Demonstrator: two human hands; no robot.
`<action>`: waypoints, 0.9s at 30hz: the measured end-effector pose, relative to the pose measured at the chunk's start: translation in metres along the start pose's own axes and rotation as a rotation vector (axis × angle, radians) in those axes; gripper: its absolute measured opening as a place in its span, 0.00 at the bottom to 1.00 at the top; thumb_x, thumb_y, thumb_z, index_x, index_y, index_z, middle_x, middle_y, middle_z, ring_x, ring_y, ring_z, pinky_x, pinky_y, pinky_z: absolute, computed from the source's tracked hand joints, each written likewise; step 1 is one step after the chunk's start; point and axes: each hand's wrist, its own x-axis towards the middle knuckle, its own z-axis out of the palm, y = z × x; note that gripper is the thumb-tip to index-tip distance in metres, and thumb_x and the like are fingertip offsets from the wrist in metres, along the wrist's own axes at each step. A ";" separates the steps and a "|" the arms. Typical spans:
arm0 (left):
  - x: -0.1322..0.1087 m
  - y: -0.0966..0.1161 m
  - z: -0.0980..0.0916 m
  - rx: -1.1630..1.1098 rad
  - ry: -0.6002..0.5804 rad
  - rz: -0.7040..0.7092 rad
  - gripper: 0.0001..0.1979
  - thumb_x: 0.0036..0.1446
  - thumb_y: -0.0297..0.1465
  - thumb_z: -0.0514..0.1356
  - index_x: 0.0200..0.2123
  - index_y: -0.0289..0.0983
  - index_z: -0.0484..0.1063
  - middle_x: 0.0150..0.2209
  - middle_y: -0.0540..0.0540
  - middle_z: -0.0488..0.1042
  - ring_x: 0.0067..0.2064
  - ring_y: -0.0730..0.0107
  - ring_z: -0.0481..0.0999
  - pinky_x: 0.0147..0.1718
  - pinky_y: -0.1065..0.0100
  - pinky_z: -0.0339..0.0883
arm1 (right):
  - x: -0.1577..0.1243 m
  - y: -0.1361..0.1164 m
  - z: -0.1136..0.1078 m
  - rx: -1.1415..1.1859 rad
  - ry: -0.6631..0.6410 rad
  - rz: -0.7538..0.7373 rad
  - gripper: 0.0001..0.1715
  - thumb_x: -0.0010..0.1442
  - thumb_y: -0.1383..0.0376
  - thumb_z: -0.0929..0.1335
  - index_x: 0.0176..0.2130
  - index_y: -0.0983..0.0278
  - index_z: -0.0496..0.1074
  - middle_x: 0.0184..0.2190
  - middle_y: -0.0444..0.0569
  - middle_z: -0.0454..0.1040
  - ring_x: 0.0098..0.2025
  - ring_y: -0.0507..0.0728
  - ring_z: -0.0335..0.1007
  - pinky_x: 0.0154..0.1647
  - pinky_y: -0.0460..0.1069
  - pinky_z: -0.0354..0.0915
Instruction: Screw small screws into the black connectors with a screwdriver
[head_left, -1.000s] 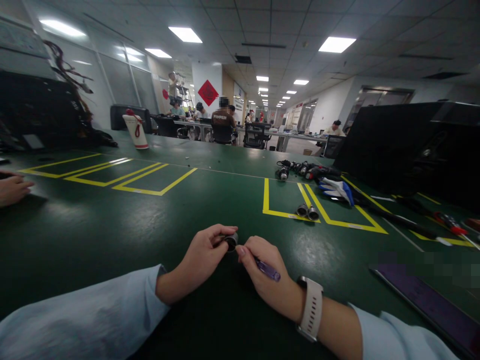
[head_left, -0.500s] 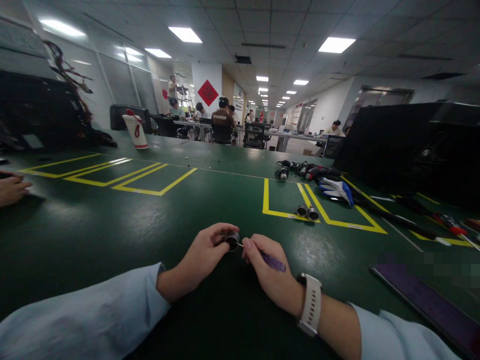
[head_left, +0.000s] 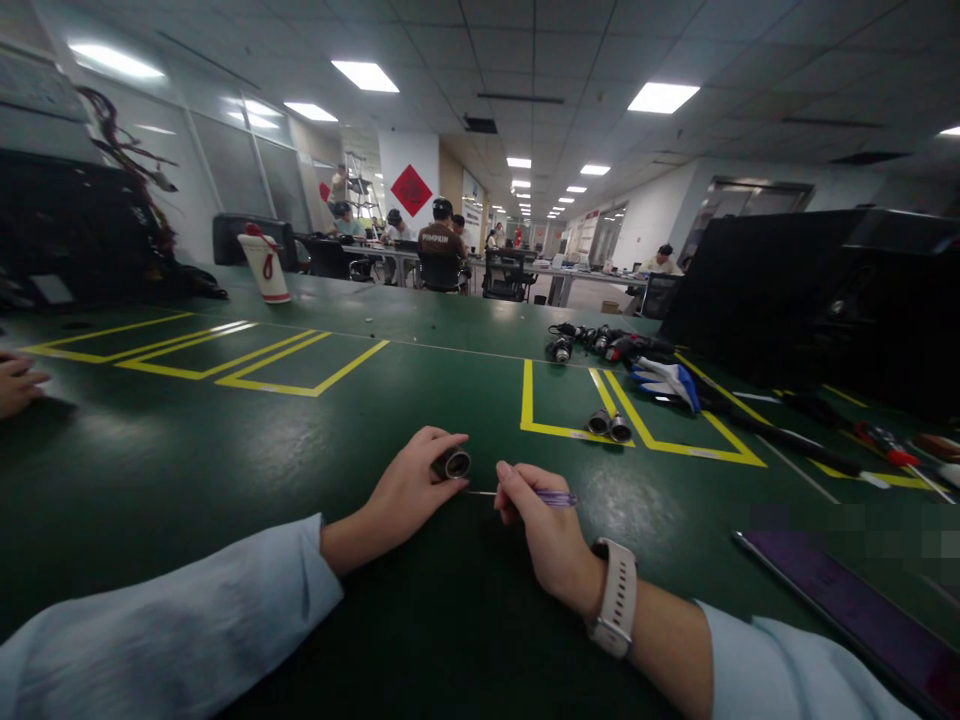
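Your left hand (head_left: 409,490) grips the tube (head_left: 454,463) over the table (head_left: 315,460), open end facing you. The screwdriver (head_left: 556,498) points across the gap from your right hand (head_left: 536,510), which pinches it. Beyond, two more tubes (head_left: 609,427) straddle the tape (head_left: 555,431) edge.

Short metal tube (head_left: 454,463) in L hand (head_left: 409,490), open end twd cam; purple-hdl tool (head_left: 557,498) abt lvl in R hand (head_left: 546,525), tip outside.
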 end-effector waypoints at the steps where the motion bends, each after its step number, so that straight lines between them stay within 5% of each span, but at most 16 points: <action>1: 0.002 0.000 -0.001 0.069 0.011 0.017 0.20 0.48 0.28 0.60 0.47 0.39 0.67 0.44 0.45 0.66 0.43 0.63 0.70 0.39 0.60 0.69 | 0.001 0.001 0.000 0.030 0.007 0.013 0.22 0.59 0.57 0.62 0.19 0.64 0.65 0.16 0.40 0.60 0.21 0.49 0.57 0.23 0.45 0.54; 8: 0.023 -0.005 -0.003 0.273 0.064 0.161 0.14 0.44 0.36 0.64 0.33 0.36 0.68 0.36 0.47 0.66 0.39 0.64 0.67 0.37 0.62 0.63 | 0.005 0.008 0.003 0.297 0.060 0.072 0.17 0.55 0.58 0.67 0.20 0.64 0.67 0.16 0.39 0.62 0.21 0.49 0.56 0.23 0.45 0.53; 13: 0.033 -0.009 0.000 0.123 -0.064 0.049 0.16 0.45 0.37 0.63 0.32 0.37 0.61 0.27 0.53 0.65 0.27 0.72 0.64 0.26 0.70 0.59 | 0.006 0.008 0.001 0.381 0.017 0.039 0.11 0.56 0.60 0.66 0.27 0.64 0.72 0.22 0.43 0.67 0.27 0.51 0.61 0.30 0.47 0.58; 20: 0.028 -0.013 0.000 0.123 -0.258 0.124 0.07 0.50 0.33 0.59 0.30 0.35 0.68 0.29 0.49 0.71 0.31 0.70 0.71 0.29 0.70 0.63 | 0.001 -0.001 0.000 0.050 -0.076 -0.072 0.16 0.61 0.60 0.61 0.35 0.63 0.75 0.31 0.47 0.71 0.36 0.55 0.66 0.37 0.50 0.60; 27: 0.023 -0.012 0.001 0.195 -0.252 0.240 0.06 0.49 0.26 0.57 0.33 0.35 0.71 0.32 0.48 0.74 0.34 0.69 0.73 0.34 0.69 0.65 | -0.003 -0.008 0.004 -0.184 -0.058 -0.193 0.12 0.60 0.64 0.62 0.34 0.62 0.75 0.31 0.48 0.72 0.36 0.55 0.67 0.40 0.50 0.61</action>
